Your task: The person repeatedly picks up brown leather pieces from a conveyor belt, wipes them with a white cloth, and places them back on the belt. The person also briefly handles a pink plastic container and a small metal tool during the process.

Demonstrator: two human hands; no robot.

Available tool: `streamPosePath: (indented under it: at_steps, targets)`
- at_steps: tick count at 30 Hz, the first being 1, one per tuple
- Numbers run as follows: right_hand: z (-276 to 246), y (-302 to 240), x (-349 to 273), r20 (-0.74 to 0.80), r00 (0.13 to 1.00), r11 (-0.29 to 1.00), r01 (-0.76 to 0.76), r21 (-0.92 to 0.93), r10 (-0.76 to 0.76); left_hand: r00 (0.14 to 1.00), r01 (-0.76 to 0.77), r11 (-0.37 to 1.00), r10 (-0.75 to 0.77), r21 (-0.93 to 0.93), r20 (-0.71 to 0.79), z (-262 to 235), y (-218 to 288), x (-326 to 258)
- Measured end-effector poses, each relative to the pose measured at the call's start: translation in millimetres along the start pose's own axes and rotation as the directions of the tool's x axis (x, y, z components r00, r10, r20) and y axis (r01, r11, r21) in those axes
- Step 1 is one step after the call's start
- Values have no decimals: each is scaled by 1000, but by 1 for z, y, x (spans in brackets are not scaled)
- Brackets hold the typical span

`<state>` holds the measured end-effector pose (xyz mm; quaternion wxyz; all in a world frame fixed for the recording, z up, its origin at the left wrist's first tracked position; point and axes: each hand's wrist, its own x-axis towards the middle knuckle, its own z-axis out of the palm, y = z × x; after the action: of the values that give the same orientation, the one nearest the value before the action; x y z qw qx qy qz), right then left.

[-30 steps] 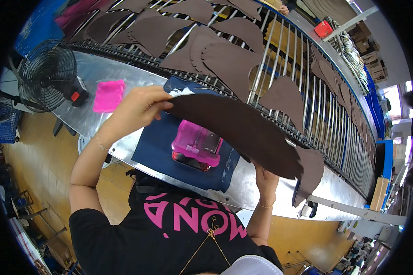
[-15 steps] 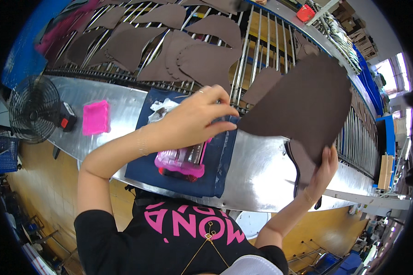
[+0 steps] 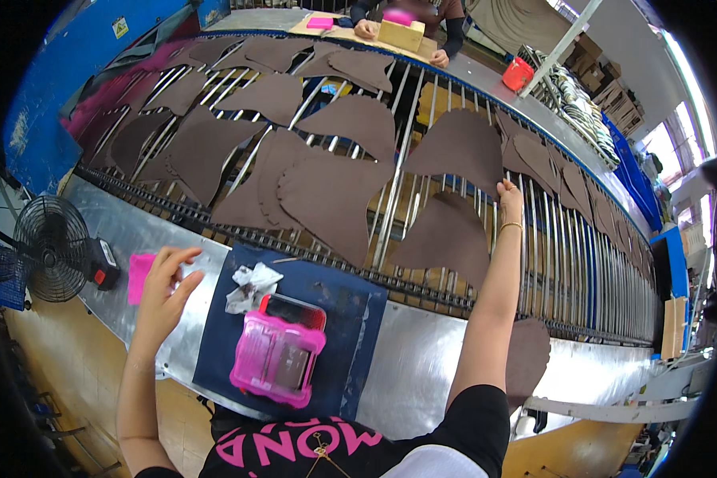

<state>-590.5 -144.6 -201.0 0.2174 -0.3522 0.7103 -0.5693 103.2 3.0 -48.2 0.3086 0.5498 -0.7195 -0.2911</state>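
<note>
My right hand [image 3: 510, 199] reaches out over the roller conveyor, its fingers closed on the lower right corner of a brown scalloped-edge cut piece [image 3: 458, 147]. That piece lies across the metal rods. Nearer to me on the rods is another brown piece [image 3: 444, 235]. My left hand [image 3: 164, 293] is raised with fingers apart and nothing in them, beside a small pink pad [image 3: 138, 277]. Between my arms a pink see-through plastic box [image 3: 277, 358] stands on a dark blue mat [image 3: 215, 342], with a crumpled white tissue [image 3: 251, 285] by it.
Several brown pieces [image 3: 334, 195] cover the conveyor's left part. A black fan [image 3: 53, 248] stands on the metal table [image 3: 410, 350] at left. One brown piece [image 3: 527, 358] rests on the table at right. Across the conveyor, another person's hands [image 3: 366, 29] are beside a wooden block [image 3: 401, 36].
My right hand has carried the brown piece from above the table out onto the conveyor rods. My left hand has moved left, away from the piece and the pink box. The view has shifted.
</note>
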Motion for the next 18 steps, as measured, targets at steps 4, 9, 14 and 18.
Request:
streamPosePath:
  at_steps: [4,9,14,18]
  targets:
    - [47,20,9,38,998,975,-40,-221,50,987,134,991,-132,21,-89,-12,-11,-18]
    - [36,18,8,-162,986,857,-120,-501,44,993,70,997,-73,-39,-90,-5,-7,-5]
    - [-1,-49,-41,-81,987,880,88,-466,-141,999,48,992,-48,-117,-1,3,-4,7]
    - [-67,-105,-151,22,988,908,147,-393,-151,995,-42,993,50,-106,81,14,-4,12]
